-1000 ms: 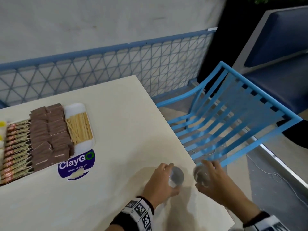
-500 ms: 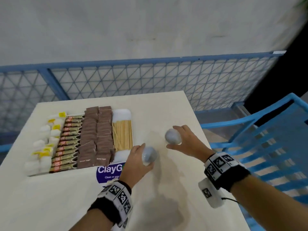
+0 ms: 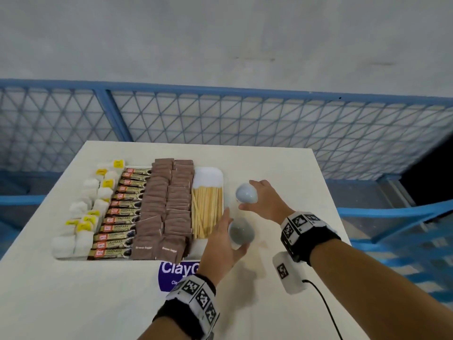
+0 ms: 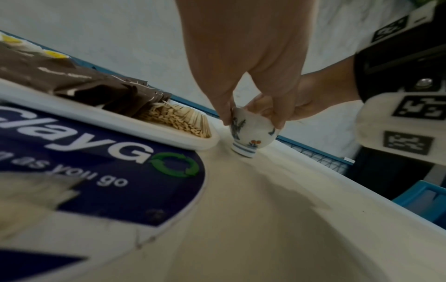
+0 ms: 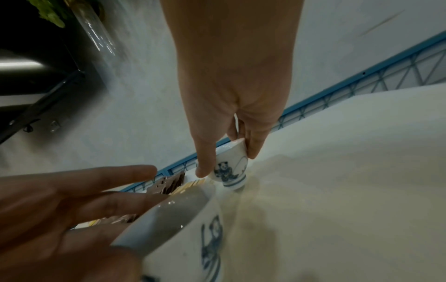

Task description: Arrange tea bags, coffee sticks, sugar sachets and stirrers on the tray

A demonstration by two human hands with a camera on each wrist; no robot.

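Observation:
A white tray [image 3: 208, 171] on the table holds rows of tea bags [image 3: 85, 217], coffee sticks [image 3: 120, 217], brown sugar sachets [image 3: 166, 212] and wooden stirrers [image 3: 207, 212]. Just right of the tray, my left hand [image 3: 236, 229] grips a small painted cup [image 3: 241, 234] by its rim. In the left wrist view this cup [image 4: 251, 133] is low by the tray's corner. Farther back, my right hand [image 3: 247, 195] pinches a second small cup [image 3: 245, 192]. In the right wrist view that panda-painted cup [image 5: 229, 167] is tilted, its foot close to the table.
The cream table [image 3: 282, 163] carries a blue ClayGo sticker [image 3: 176, 271] in front of the tray. A blue mesh fence [image 3: 245, 123] runs behind the table. Part of a blue chair [image 3: 404, 229] stands off the table's right edge.
Both hands have carried their cups from the table's front right edge to the spot beside the tray's stirrer end. The head view has swung left onto the tray.

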